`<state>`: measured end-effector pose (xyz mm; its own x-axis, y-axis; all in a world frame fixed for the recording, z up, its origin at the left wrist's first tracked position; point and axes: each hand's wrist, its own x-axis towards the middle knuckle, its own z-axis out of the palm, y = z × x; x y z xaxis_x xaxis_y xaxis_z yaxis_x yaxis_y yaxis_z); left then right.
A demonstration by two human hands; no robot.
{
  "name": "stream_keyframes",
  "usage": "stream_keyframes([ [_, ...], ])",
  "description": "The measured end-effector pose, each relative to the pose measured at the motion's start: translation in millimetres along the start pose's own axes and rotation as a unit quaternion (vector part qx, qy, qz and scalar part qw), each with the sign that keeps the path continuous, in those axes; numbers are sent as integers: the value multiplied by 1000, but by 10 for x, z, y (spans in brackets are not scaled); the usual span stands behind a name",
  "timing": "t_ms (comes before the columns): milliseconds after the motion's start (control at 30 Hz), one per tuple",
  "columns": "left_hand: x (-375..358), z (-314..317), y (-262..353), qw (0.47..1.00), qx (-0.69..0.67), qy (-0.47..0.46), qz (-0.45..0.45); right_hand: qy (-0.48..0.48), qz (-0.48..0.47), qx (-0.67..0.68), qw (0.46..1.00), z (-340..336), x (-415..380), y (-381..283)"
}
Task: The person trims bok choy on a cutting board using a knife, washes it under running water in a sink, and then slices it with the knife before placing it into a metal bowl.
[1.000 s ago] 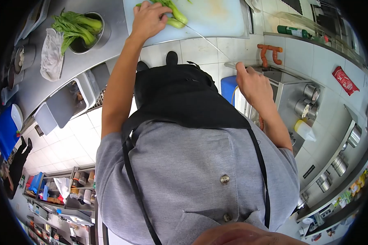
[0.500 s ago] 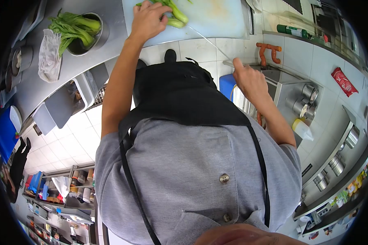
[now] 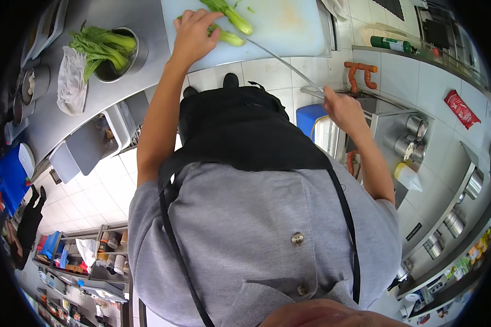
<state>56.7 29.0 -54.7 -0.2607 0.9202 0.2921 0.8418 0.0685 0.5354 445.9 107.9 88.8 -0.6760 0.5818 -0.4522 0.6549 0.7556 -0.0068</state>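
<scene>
My left hand presses its curled fingers on a length of bok choy with a pale green stem, on the white cutting board. Its leafy end is partly hidden under the fingers. Another bok choy piece lies just beyond, beside small green scraps. My right hand is closed around the handle of a long knife, held out past the board's near edge. The blade slants up to the left, its tip by the stem's cut end.
Left of the board, a round metal pot holds more leafy bok choy. A pale cloth hangs over the steel counter's edge. A metal sink unit with pots stands at right. Far left, another person stands.
My right hand has drawn the knife a little back and to the right. A gap has widened between the two bok choy pieces. The whole view has shifted slightly.
</scene>
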Motion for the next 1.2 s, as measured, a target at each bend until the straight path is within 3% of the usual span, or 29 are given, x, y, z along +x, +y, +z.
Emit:
stream_keyframes([
  [33, 30, -35, 19, 1000, 2, 0, 4, -1, -3, 13, 1000, -8, -62, 92],
  [100, 118, -187, 121, 992, 10, -18, 126, 0, -5, 29, 1000, 6, -159, 192],
  [133, 173, -189, 152, 992, 12, -20, 128, 8, -4, 39, 999, 20, -195, 216],
  [200, 323, -163, 218, 973, 47, -114, 196, 20, -4, 53, 998, 69, -244, 251],
  [233, 402, -172, 245, 972, 51, -115, 200, 17, 0, 91, 996, 118, -266, 264],
  [300, 568, -199, 280, 935, 116, -252, 222, 21, 4, 133, 991, 154, -266, 256],
  [400, 561, -148, 291, 926, 135, -268, 229, 9, 35, 138, 990, 207, -290, 183],
  [533, 479, -442, 398, 942, 121, -250, 191, 10, 26, 182, 983, 426, -226, 183],
  [600, 428, -821, 567, 977, 69, -162, 124, 10, 49, 196, 979, 443, -186, 151],
  [633, 389, -1054, 603, 977, 78, -161, 119, 11, 39, 199, 979, 453, -148, 164],
  [700, 267, -1595, 590, 987, 101, -75, 105, 16, 39, 212, 976, 482, -103, 176],
  [767, 179, -2050, 502, 975, 194, -41, 101, 9, 37, 212, 977, 393, -27, 156],
  [833, 57, -2315, 306, 933, 339, -114, 36, 15, 26, 223, 974, 338, 26, 148],
  [867, -20, -2352, 133, 932, 342, -112, 34, 17, 22, 223, 974, 326, 59, 146],
  [933, -221, -2189, -276, 856, 478, -193, 43, 27, 6, 207, 978, 302, 95, 144],
  [967, -291, -2095, -359, 855, 481, -192, 40, 29, 2, 206, 978, 291, 118, 140],
  [1067, -385, -2013, -384, 851, 472, -222, 61, 21, 5, 218, 976, 296, 152, 127],
  [1133, -332, -2104, -246, 932, 250, -259, -50, 25, -1, 211, 977, 329, 158, 146],
  [1200, -147, -2118, -376, 940, 224, -252, -57, 35, -3, 209, 977, 332, 173, 127],
])
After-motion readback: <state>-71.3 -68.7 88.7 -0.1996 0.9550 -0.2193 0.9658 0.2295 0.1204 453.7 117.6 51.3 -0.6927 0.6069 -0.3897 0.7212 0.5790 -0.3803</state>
